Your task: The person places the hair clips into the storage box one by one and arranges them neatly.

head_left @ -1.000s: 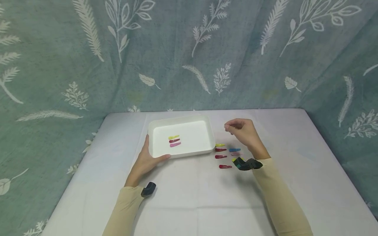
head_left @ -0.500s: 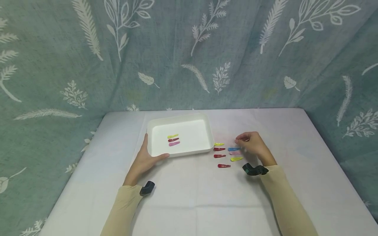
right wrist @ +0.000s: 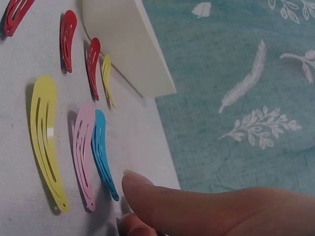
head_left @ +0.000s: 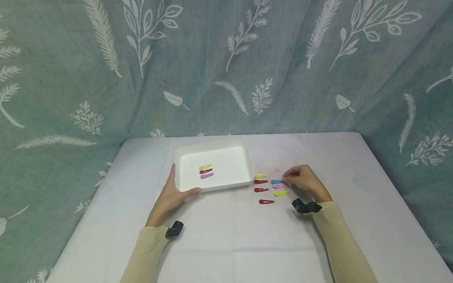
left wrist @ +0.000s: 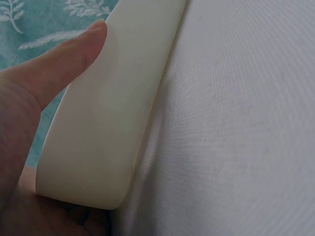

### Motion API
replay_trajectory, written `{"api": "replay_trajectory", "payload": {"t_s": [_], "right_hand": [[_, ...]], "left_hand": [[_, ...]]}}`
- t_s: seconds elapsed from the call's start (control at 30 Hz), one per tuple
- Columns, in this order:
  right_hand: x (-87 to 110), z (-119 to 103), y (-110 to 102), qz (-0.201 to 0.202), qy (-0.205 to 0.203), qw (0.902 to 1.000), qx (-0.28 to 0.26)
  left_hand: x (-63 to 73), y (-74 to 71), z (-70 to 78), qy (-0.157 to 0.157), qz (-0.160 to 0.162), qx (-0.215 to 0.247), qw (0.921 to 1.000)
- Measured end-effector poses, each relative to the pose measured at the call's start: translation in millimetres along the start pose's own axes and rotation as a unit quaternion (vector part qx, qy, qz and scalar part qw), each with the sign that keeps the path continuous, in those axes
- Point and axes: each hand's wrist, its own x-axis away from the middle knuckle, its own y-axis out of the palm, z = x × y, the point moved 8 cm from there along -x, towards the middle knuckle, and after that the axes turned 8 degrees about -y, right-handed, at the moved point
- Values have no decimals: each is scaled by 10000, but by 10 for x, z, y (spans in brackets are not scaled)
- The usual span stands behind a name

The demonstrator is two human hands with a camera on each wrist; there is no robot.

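My left hand (head_left: 173, 197) grips the near-left corner of a white rectangular tray (head_left: 214, 186), its thumb along the front wall. In the left wrist view the thumb (left wrist: 74, 56) lies against the tray's outer wall (left wrist: 106, 113), with the other fingers partly hidden beyond the corner. A yellow, a red and a pink snap hair clip (head_left: 207, 175) lie in the tray. My right hand (head_left: 303, 181) is low at the narrow end of a blue hair clip (right wrist: 102, 147), thumb and forefinger slightly apart beside it. A pink clip (right wrist: 83, 152) lies close alongside.
Yellow clips (head_left: 281, 193) and red clips (head_left: 266, 201) lie on the white-covered table (head_left: 226, 239) right of the tray. One yellow clip (head_left: 260, 175) lies close to the tray's right wall. A leaf-patterned curtain (head_left: 198, 70) hangs behind the table.
My right hand has come down from above the table to the blue clip, first rightward and then slightly left. My left hand keeps its hold on the tray.
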Motion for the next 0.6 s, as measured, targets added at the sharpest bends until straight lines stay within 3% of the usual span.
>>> {"api": "replay_trajectory", "payload": {"t_s": [0.1,0.33,0.6], "right_hand": [[18,10,18,10,53,10000,-3],[14,16,41,133,-2,9999,-6],[3,-7,38,94,-32,9998,172]], "left_hand": [[25,0,-32,-167,-34,-80,9998],[-4,-12,-26,-34,1,-41,10000],[24,23,-38,-270,-65,-173,9995]]}}
